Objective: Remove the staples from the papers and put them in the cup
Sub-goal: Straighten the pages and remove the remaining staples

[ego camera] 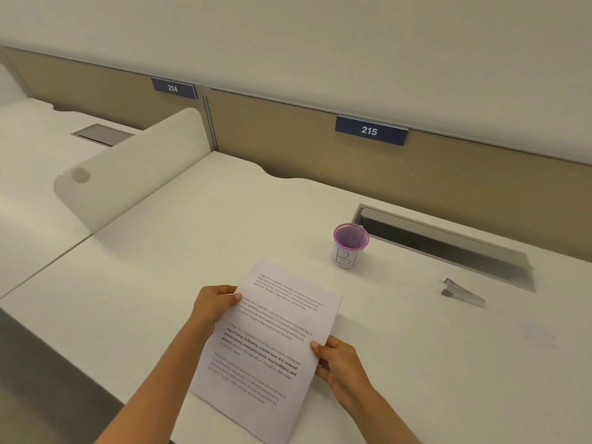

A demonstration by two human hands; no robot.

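A pale bench (pixel 160 267) ran under a tan partition. In the head view the papers (pixel 272 341) were low in the centre of the frame. The left grip (pixel 214 304) pinched their left edge and the right grip (pixel 336 360) their right edge. The cup (pixel 350 245) stood above them, apart, and a metal tool (pixel 463 291) lay at right. No staple showed. The sheets looked light, limp and easily torn, so they would be best held close to the stapled corner.

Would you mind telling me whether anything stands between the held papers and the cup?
Nothing visible does: bare desk lies between the papers and the cup, and the metal tool sits well off to the right.
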